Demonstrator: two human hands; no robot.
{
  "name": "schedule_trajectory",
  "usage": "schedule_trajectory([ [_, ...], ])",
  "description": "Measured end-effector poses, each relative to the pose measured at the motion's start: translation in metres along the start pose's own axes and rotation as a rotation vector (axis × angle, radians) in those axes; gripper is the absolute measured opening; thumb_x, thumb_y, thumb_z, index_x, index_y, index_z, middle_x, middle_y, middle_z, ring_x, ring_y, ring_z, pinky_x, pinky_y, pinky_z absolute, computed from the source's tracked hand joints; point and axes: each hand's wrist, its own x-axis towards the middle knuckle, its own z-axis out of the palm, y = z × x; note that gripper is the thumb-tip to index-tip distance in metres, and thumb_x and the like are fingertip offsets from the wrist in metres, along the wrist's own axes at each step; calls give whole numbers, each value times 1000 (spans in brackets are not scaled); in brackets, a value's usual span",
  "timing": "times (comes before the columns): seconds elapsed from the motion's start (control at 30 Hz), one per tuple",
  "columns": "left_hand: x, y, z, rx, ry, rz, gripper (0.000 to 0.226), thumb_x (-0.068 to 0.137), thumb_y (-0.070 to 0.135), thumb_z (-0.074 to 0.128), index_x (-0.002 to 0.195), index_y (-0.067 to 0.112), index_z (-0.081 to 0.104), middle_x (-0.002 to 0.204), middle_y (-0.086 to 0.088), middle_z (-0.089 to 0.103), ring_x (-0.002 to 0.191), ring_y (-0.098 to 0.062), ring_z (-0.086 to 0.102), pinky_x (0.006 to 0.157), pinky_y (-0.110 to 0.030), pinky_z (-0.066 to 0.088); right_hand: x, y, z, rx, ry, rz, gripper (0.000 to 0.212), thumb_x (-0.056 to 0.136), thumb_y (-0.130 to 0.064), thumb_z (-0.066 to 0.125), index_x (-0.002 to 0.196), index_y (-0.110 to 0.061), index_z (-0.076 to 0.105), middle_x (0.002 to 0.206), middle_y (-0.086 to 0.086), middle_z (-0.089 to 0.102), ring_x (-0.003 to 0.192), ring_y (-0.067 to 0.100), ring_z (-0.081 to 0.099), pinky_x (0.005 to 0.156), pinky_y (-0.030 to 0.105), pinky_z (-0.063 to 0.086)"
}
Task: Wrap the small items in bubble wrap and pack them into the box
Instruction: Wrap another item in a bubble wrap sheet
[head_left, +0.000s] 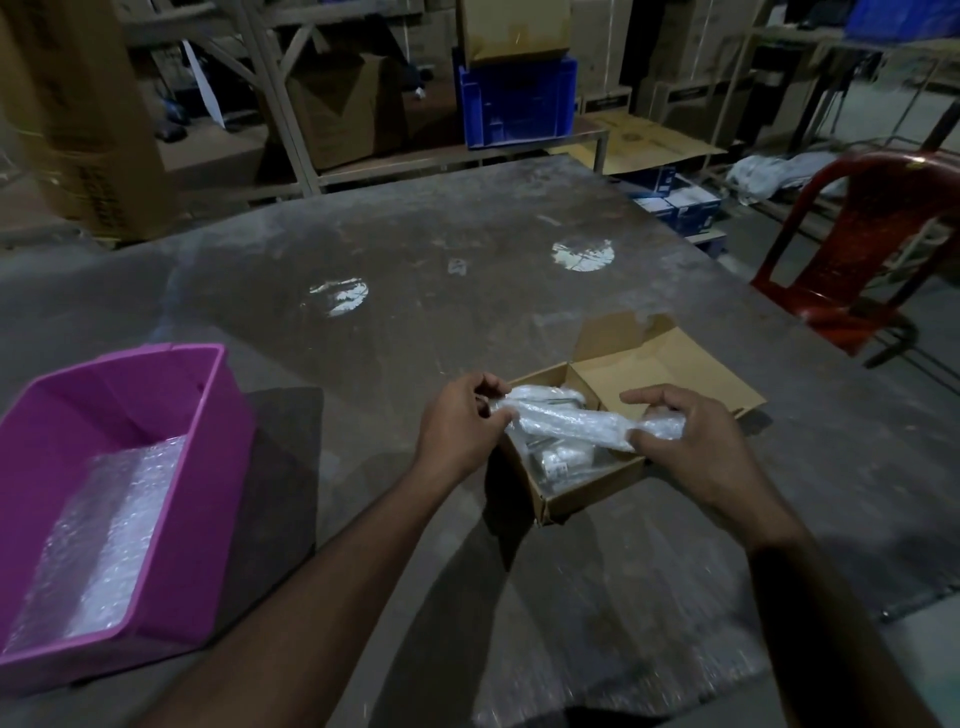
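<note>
A person's two bare hands hold a bubble-wrapped bundle (563, 423) lengthwise just above an open cardboard box (587, 496) on a worn grey table (415, 291). The left hand (460, 428) pinches the bundle's left end, thumb and curled fingers closed on the twisted wrap. The right hand (691, 441) grips the right end, its thumb tucked under the plastic and its forefinger stretched out along the top; the remaining fingers curl around the wrap. What the wrap encloses cannot be made out.

Inside the box, beneath the bundle, lie more wrapped items (561, 460), one bearing a small pale label too blurred to read. The box's lid flap (670, 364) lies open toward the far right.

At the table's near left stands a pink plastic bin (208, 415) holding sheets of bubble wrap (104, 540). A red plastic chair (862, 244) sits beside the table's far right edge. Beyond are a blue crate (517, 101) on a rack and stacked cartons (88, 135) with dark printing that is illegible in the dim light.
</note>
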Motion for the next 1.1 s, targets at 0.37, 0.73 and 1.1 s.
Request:
schedule_trajectory([
  [0.37,20,2,13,217,111,-12,20,84,24,78,85,32,60,103,10,51,82,-4,51,69,-22,40,-15,-1,32,-62,-135,2,39,79,-9,73,112,-30,74,101,-12,65,85,-1,61,62,5,42],
  [0.73,8,3,12,501,-145,155,28,95,27,51,112,30,74,113,5,73,110,-21,61,94,-38,47,-16,-4,42,-275,-301,-82,33,76,-16,74,105,-31,77,105,-8,65,94,7,62,81,25,53],
  [1.1,-4,12,21,801,-154,216,33,86,50,62,101,24,74,110,3,66,115,-21,50,97,-46,36,-12,-9,39,-266,-393,-49,28,77,-16,73,101,-29,79,109,-7,71,90,1,65,77,22,54],
])
